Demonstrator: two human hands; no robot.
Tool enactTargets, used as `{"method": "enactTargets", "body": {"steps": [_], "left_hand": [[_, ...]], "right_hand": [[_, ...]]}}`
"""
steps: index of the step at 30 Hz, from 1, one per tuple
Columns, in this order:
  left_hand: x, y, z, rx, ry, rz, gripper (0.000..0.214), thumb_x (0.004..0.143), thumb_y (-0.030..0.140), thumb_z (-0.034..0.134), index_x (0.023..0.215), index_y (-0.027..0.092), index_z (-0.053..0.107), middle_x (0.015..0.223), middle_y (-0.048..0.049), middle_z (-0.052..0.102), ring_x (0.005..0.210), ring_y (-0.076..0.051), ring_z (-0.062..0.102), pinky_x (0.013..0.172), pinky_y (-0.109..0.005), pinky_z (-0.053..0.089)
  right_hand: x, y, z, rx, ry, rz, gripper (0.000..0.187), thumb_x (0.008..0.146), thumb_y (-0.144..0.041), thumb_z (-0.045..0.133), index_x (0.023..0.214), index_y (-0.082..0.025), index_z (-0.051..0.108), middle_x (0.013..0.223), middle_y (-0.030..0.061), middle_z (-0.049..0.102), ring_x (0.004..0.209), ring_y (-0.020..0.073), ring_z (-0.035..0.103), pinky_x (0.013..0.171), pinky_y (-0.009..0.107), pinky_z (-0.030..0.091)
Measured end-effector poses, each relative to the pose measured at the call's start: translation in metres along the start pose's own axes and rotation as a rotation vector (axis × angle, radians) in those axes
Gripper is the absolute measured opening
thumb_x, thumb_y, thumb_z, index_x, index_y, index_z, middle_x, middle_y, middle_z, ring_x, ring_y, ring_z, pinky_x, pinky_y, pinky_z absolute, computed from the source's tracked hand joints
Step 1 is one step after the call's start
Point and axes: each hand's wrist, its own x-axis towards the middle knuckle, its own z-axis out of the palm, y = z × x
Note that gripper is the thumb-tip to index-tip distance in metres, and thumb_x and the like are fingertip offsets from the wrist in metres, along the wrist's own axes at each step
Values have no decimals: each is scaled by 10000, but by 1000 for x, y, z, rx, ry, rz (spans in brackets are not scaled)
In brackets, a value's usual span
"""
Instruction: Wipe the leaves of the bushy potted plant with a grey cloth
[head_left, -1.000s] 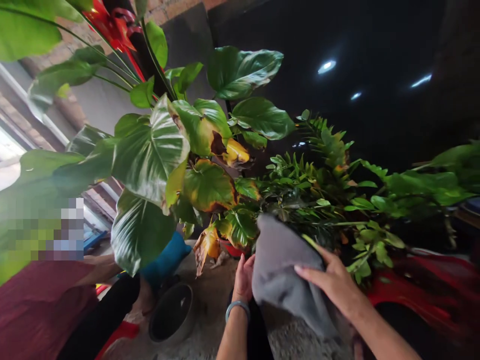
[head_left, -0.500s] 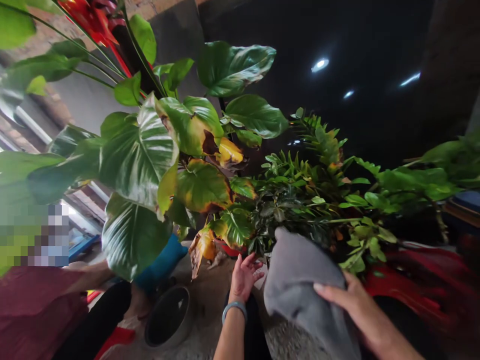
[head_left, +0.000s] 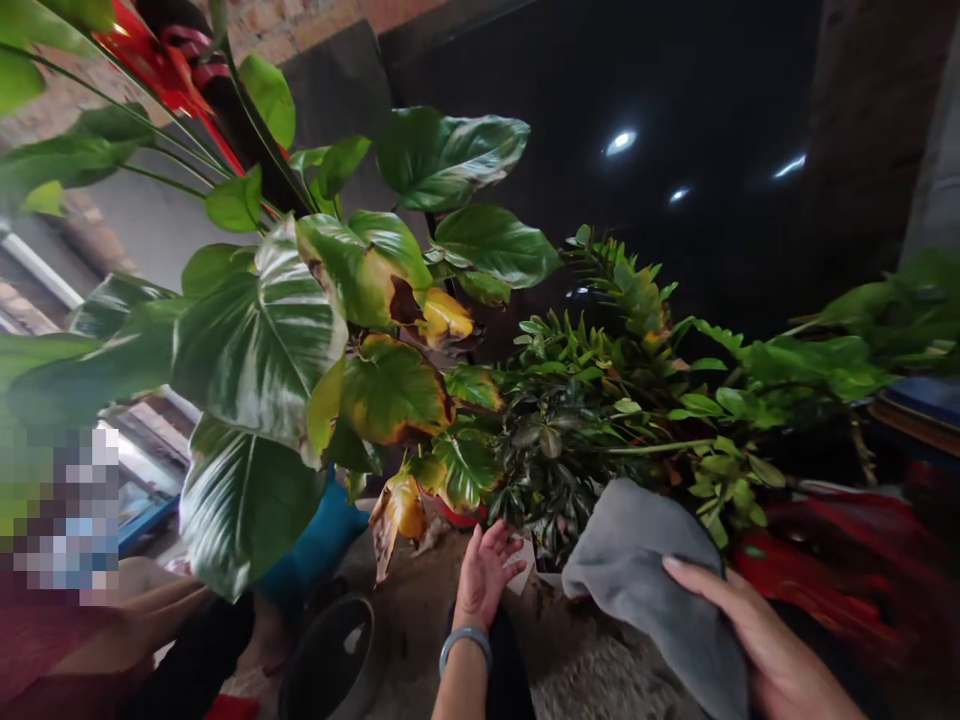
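Observation:
My right hand (head_left: 731,605) grips a grey cloth (head_left: 652,570), thumb on top and the other fingers hidden behind it. The cloth droops in front of the low green plants (head_left: 600,410). My left hand (head_left: 486,575), with a grey-blue bangle at the wrist, is held up with fingers apart and nothing in it. Above it hangs a large-leaved plant (head_left: 262,320), some of its leaves yellow with brown edges. A curled yellow-brown leaf (head_left: 405,510) hangs left of my left hand. A white card (head_left: 519,565) shows just behind my fingers.
A dark bucket (head_left: 330,655) stands on the floor to the left. Beside it sits another person (head_left: 90,630) in a maroon top, partly behind leaves. Something red (head_left: 814,575) lies at the right. A glossy black panel (head_left: 637,150) stands behind the plants.
My right hand has carried the grey cloth a little to the right, away from my left hand. The left hand stays open in nearly the same place. The view has shifted slightly.

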Motion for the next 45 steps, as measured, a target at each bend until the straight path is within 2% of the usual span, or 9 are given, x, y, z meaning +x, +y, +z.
{"method": "enactTargets", "body": {"steps": [7,14,17,24,28,33,36,40,45], "left_hand": [[3,-4,1,45,1,11,392,803,476,603,1029,161,662,990,-123,644,850,-253,610,734,-369,442],[3,-5,-1,57,-22,43,351,775,450,647,982,168,673,1011,-127,639,867,-254,599,762,-371,423],[2,-3,-1,53,-4,23,314,787,425,639,967,171,679,989,-116,649,853,-247,603,753,-363,426],[-1,-3,8,29,31,12,261,794,380,639,928,158,677,912,-103,654,815,-237,602,725,-349,428],[-1,-4,5,42,3,17,271,810,396,611,941,168,675,944,-106,656,840,-242,602,744,-358,430],[1,-2,-2,61,-35,11,286,786,396,640,956,170,685,994,-115,664,875,-250,609,756,-358,439],[2,-1,-3,57,-44,15,294,794,389,636,973,163,693,981,-117,671,860,-247,617,744,-358,448],[1,-3,0,48,-26,13,276,802,387,630,946,162,700,930,-108,678,839,-246,623,734,-357,447],[2,-3,0,71,-25,12,269,794,400,637,921,171,699,962,-114,676,857,-251,615,768,-371,436]], "right_hand": [[45,-76,45,277,146,-369,305,496,-144,777,780,-223,699,694,-15,762,780,242,722,769,350,591],[28,9,6,206,73,69,164,551,-267,782,686,-231,696,622,78,751,748,343,741,733,441,610],[5,10,-6,185,8,189,211,552,-317,780,706,-196,703,652,124,754,796,374,737,753,465,605],[40,-78,50,404,5,-245,301,616,-117,708,903,-206,687,817,26,785,909,249,724,837,383,584],[45,-42,51,365,49,-42,175,638,-103,690,780,-204,681,658,15,758,801,260,740,777,419,601],[5,27,3,195,-9,229,185,551,-264,798,694,-184,712,630,97,753,734,332,744,727,430,611],[2,10,-9,147,-57,132,259,525,-304,814,728,-174,720,687,133,762,810,368,736,753,450,608],[30,-49,17,279,10,-244,324,531,-198,788,844,-204,704,811,68,783,932,318,717,838,435,589],[42,-38,41,308,85,-37,145,573,-139,705,686,-218,663,598,31,740,825,300,740,790,450,598]]}}
